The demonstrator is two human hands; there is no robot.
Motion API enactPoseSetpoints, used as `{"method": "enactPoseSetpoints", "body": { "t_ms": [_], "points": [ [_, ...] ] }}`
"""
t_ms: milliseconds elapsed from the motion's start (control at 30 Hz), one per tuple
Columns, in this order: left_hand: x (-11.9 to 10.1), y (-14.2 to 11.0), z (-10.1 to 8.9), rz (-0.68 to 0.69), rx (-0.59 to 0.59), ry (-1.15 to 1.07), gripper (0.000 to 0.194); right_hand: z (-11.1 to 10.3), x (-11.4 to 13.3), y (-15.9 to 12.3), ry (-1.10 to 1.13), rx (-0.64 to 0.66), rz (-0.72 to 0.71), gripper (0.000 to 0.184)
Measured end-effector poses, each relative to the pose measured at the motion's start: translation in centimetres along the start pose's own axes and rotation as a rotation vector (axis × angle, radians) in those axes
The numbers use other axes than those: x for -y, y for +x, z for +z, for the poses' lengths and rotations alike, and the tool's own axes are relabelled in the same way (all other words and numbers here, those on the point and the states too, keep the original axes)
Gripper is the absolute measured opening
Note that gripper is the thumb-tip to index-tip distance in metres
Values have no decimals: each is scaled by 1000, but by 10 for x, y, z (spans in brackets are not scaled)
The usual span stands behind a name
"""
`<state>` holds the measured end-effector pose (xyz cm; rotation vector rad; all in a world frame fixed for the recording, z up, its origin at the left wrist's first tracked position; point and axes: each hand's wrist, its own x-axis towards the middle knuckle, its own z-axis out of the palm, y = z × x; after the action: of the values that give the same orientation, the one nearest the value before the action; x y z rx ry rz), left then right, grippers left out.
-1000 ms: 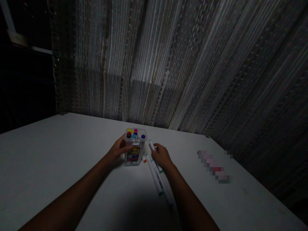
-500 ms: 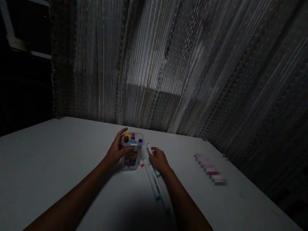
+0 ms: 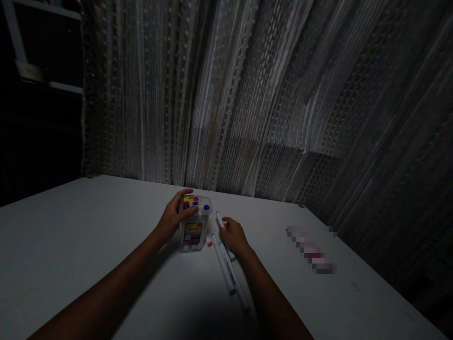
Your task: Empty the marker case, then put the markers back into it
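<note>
A clear plastic marker box (image 3: 194,226) stands upright on the white table (image 3: 71,236), with several coloured marker caps showing at its top. My left hand (image 3: 173,218) wraps round the box's left side, fingers curled over the top edge. Just right of the box, my right hand (image 3: 232,235) rests closed on a white marker (image 3: 220,220) with a green tip. Two more white markers (image 3: 226,271) lie on the table under and in front of that hand. A small orange-tipped marker end (image 3: 209,243) shows beside the box.
A blurred-out flat object (image 3: 311,249) lies on the table to the right. Behind the table hangs a wall of pale string curtains (image 3: 247,104). A dark opening lies at the left. The table's right edge runs diagonally near the curtain.
My left hand has slid up the box, so its fingers now curl over the top. The right hand and the markers have hardly moved; the camera tilted up slightly.
</note>
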<state>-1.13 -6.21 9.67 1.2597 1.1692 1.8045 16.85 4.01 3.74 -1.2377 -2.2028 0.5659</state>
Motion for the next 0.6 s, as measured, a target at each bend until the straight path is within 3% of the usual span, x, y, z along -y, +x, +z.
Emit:
{"method": "enactPoseSetpoints", "body": {
  "t_ms": [167,400,600],
  "points": [
    [5,-4,1,26,7,61,64,0,0,0,-17,1,5,39],
    [20,-14,-3,25,47,-72,87,-1,0,-2,-29,6,4,39],
    [30,-14,-12,28,91,-87,81,0,-1,0,-28,7,12,38]
  ]
}}
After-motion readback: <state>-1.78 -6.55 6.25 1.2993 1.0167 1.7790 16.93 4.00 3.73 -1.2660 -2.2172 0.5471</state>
